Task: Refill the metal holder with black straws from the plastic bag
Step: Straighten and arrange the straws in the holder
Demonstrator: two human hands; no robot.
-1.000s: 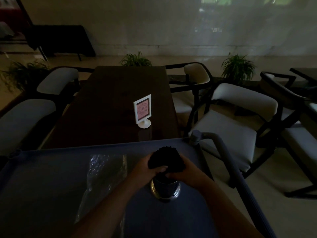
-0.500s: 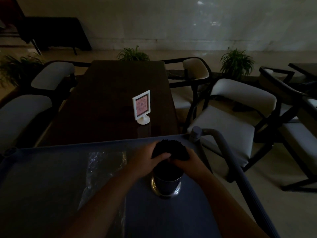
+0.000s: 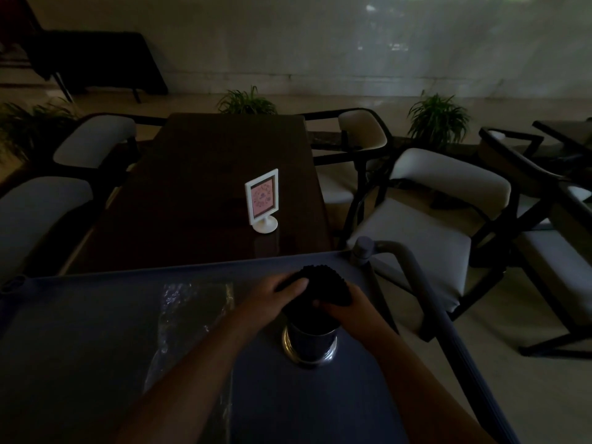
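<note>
A shiny metal holder (image 3: pixel 309 344) stands upright on the grey cart top (image 3: pixel 80 331). A thick bundle of black straws (image 3: pixel 322 286) sticks out of it, fanned at the top. My left hand (image 3: pixel 272 299) wraps the bundle from the left, and my right hand (image 3: pixel 346 310) clasps it from the right, just above the holder's rim. A clear plastic bag (image 3: pixel 189 322) lies flat on the cart to the left of the holder; what it holds is too dark to tell.
The cart's handle bar (image 3: pixel 416 283) curves down on the right. Beyond the cart is a dark wooden table (image 3: pixel 208 187) with a small white sign stand (image 3: pixel 262 201). Padded chairs (image 3: pixel 426 229) flank it on both sides, with potted plants (image 3: pixel 437 118) behind.
Both hands stay clasped around the straw bundle over the holder; the bundle's top has spread a little wider. The camera view has shifted slightly.
</note>
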